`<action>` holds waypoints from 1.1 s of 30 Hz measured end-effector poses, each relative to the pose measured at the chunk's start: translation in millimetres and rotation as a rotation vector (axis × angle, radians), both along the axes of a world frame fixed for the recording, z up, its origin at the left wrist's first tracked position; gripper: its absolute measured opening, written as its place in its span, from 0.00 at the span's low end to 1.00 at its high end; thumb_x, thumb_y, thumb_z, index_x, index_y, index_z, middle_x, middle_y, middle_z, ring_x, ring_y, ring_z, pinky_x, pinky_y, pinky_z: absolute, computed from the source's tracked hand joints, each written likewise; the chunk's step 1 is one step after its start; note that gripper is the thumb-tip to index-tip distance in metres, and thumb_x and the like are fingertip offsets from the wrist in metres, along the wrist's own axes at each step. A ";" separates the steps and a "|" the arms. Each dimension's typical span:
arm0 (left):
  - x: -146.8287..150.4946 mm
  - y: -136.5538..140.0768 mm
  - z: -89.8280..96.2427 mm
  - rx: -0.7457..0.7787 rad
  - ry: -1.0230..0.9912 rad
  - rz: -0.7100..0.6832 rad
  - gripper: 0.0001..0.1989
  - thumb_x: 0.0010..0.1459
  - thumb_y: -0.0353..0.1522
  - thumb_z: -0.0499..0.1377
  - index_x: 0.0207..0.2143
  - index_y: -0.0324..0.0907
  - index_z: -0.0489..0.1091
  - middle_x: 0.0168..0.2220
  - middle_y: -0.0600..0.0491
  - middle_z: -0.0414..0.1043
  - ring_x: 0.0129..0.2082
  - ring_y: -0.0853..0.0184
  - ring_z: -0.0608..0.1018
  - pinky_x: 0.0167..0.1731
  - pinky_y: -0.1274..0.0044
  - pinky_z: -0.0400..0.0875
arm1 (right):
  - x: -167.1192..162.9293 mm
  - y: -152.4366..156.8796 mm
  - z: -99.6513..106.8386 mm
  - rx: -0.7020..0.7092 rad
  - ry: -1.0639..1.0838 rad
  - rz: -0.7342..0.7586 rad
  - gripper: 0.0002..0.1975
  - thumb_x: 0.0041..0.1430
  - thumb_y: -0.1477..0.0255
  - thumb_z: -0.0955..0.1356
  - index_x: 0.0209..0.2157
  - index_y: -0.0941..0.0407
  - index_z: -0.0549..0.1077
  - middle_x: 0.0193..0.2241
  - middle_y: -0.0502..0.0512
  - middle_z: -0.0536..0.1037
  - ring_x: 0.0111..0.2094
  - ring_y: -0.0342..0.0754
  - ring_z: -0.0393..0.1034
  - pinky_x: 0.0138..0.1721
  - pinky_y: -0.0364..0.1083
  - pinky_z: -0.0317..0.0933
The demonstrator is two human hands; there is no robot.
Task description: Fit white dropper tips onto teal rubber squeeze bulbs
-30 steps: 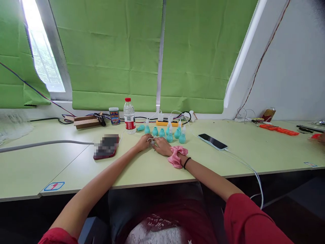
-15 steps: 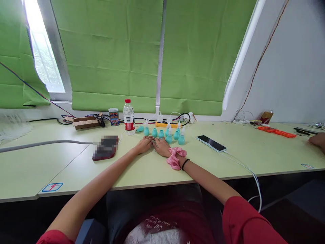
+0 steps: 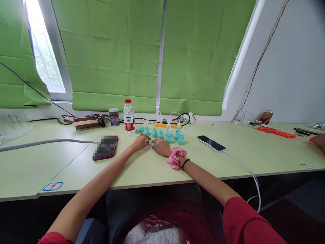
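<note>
My left hand (image 3: 139,142) rests on the table with its fingers curled over small clear plastic pieces (image 3: 146,146). Facing it, my right hand (image 3: 161,147) has its fingertips bent onto a whitish clear piece (image 3: 153,144); the fingers partly hide these pieces. Just beyond my hands stand several teal squeeze bulbs. Two of them, such as the open-necked bulb (image 3: 160,134), show no tip. Others, like the bulb with a clear nozzle (image 3: 181,139), carry pointed tips. One teal bulb (image 3: 139,129) lies on its side by the bottle.
A red-capped water bottle (image 3: 129,118) and a can (image 3: 114,117) stand behind on the left. A blurred dark phone-like object (image 3: 105,149) lies left, a cabled phone (image 3: 211,143) right. A yellow power strip (image 3: 166,125) sits at the back. Another person's hand (image 3: 318,140) shows far right.
My hands have drawn slightly apart, the left one shifting left with its fingers more curled. Clear plastic pieces now show between them. The bulbs stay in place.
</note>
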State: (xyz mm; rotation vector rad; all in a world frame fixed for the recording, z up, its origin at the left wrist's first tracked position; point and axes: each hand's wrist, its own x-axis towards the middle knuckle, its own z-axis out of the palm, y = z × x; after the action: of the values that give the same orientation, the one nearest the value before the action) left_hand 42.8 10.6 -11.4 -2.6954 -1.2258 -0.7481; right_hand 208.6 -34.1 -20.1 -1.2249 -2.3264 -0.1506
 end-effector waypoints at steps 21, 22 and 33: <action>-22.5 -0.4 27.5 -0.001 -0.152 0.308 0.18 0.47 0.25 0.46 0.37 0.40 0.71 0.36 0.49 0.73 0.36 0.64 0.73 0.34 0.78 0.65 | 3.7 2.5 -1.5 0.246 0.398 0.009 0.08 0.45 0.76 0.60 0.29 0.60 0.67 0.28 0.55 0.70 0.26 0.42 0.64 0.30 0.41 0.60; -22.7 -1.5 29.2 -0.011 -0.177 0.342 0.18 0.47 0.25 0.46 0.37 0.40 0.71 0.36 0.50 0.73 0.36 0.64 0.73 0.34 0.78 0.65 | 2.8 1.3 -0.5 0.242 0.434 0.038 0.07 0.45 0.76 0.61 0.29 0.60 0.67 0.28 0.54 0.70 0.24 0.41 0.63 0.28 0.40 0.60; -34.9 -9.0 42.6 -0.154 0.009 0.612 0.12 0.46 0.31 0.51 0.33 0.41 0.71 0.36 0.45 0.70 0.37 0.57 0.72 0.32 0.72 0.65 | 5.3 -1.9 9.6 -0.506 0.845 0.233 0.08 0.39 0.70 0.67 0.23 0.60 0.66 0.17 0.48 0.69 0.14 0.38 0.61 0.15 0.38 0.58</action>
State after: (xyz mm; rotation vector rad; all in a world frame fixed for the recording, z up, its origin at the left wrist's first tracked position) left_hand 7.9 1.6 31.2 -2.1978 -2.0252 -0.5633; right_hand 213.8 -36.0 -10.5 -0.9381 -1.7447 0.9074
